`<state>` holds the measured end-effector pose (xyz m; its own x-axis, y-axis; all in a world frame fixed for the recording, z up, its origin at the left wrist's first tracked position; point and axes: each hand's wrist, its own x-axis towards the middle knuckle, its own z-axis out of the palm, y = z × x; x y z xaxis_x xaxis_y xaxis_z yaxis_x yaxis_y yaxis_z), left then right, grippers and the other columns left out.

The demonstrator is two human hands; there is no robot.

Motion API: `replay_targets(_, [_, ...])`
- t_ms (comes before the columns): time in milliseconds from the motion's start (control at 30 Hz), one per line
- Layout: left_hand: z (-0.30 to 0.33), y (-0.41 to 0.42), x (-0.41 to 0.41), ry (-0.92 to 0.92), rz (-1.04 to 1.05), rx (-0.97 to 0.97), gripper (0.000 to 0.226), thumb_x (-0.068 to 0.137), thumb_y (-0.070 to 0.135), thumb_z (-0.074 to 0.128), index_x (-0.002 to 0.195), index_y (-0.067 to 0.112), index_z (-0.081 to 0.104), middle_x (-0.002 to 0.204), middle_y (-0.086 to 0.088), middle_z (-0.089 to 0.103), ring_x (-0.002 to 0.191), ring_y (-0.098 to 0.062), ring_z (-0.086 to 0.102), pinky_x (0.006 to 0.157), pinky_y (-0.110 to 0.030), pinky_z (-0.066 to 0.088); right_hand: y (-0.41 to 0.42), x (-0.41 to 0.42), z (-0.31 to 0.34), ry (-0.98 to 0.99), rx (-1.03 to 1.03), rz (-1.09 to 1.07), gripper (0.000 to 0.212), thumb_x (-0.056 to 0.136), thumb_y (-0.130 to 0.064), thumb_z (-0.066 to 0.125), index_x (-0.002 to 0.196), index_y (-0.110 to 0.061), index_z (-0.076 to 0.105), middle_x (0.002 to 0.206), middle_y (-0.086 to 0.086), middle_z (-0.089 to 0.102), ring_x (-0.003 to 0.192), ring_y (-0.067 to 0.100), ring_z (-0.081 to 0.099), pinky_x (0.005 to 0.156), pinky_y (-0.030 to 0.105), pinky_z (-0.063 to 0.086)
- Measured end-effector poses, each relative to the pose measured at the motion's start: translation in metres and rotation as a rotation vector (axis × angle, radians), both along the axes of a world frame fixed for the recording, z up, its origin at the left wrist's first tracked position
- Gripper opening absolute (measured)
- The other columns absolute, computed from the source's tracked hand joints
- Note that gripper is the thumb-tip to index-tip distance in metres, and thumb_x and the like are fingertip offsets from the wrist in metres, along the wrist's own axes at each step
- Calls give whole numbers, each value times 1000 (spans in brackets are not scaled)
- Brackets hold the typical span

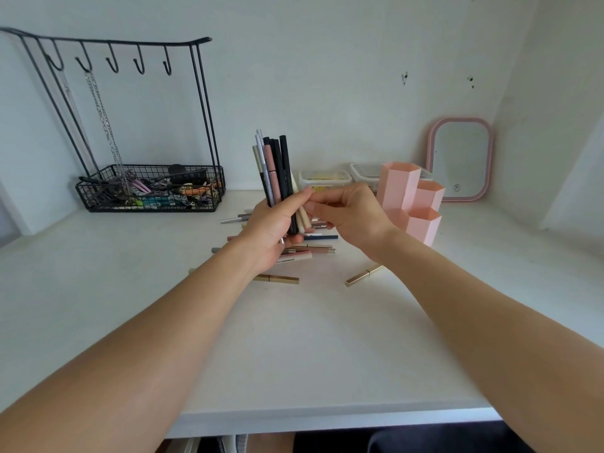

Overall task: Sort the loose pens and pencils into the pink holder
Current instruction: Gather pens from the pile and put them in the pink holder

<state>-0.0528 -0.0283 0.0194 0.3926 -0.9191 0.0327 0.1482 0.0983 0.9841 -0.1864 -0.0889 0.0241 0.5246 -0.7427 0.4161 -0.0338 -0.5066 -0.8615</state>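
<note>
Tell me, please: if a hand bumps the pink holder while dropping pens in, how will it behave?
The pink hexagonal plastic holder looks thin-walled and empty, so probably light and easy to slide on the smooth white table. Its tallest tube may tip if bumped near the rim.

A white desk (294, 338) fills a pale, evenly lit alcove, closed behind by a plain white wall (310, 76) with a few small dark marks. A side wall (562, 93) rises at the right. Below the desk's front edge lies shadow.
</note>
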Motion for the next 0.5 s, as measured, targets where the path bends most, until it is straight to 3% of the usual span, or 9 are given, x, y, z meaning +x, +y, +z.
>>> replay_targets(100, [4,-3,5,91,61,-42,8,90,17,71,90,13,64,67,-1,59,58,-11,65,44,-21,49,-10,-3,-1,109,-48,-111,11,85,-17,76,95,-14,78,80,6,73,62,6,53,60,18,45])
replay_targets(167, [6,-4,11,142,117,-59,7,91,11,67,87,13,61,65,0,59,57,-10,67,45,-22,51,-13,-8,0,364,-184,-137,8,79,-21,81,83,-15,77,74,-7,70,60,-1,55,63,16,46])
replay_targets(267, [5,-5,20,162,187,-55,8,90,11,65,84,14,61,63,2,59,51,-8,62,42,-19,46,-11,-11,-3,681,-317,-53,8,75,-21,84,79,-17,78,73,-7,69,61,0,55,64,17,45])
replay_targets(367, [5,-7,24,168,221,-50,14,89,10,63,77,15,59,59,2,58,51,-10,55,38,-18,35,-8,-13,1,738,-367,-53,9,76,-22,84,82,-18,79,73,-8,67,59,0,51,55,12,37])
replay_targets(500, [5,-6,28,165,245,-65,16,89,10,64,79,17,53,56,3,50,44,-9,44,33,-19,23,-6,-17,6,829,-413,-46,9,83,-25,78,85,-16,79,73,-12,64,63,0,51,55,10,34])
